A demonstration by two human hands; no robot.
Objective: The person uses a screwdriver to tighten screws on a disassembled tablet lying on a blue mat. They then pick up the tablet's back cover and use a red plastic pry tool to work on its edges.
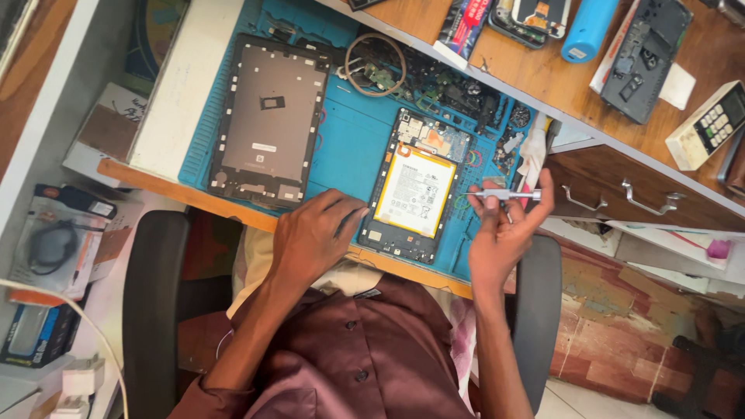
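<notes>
An opened tablet (415,190) lies on a blue work mat (349,147), its pale battery and circuit board exposed. My left hand (314,237) rests on the mat's near edge with fingertips touching the tablet's lower left side. My right hand (504,229) hovers just right of the tablet and holds a thin silver screwdriver (500,195) level between thumb and fingers. The tablet's grey back cover (268,116) lies inside-up to the left on the mat.
Small parts, a wire loop (375,64) and a white cloth (533,151) crowd the mat's far and right side. A wooden shelf (559,93) above carries phones, a blue cylinder (588,29) and a remote (710,124). Drawers (621,198) stand at right; boxes at left.
</notes>
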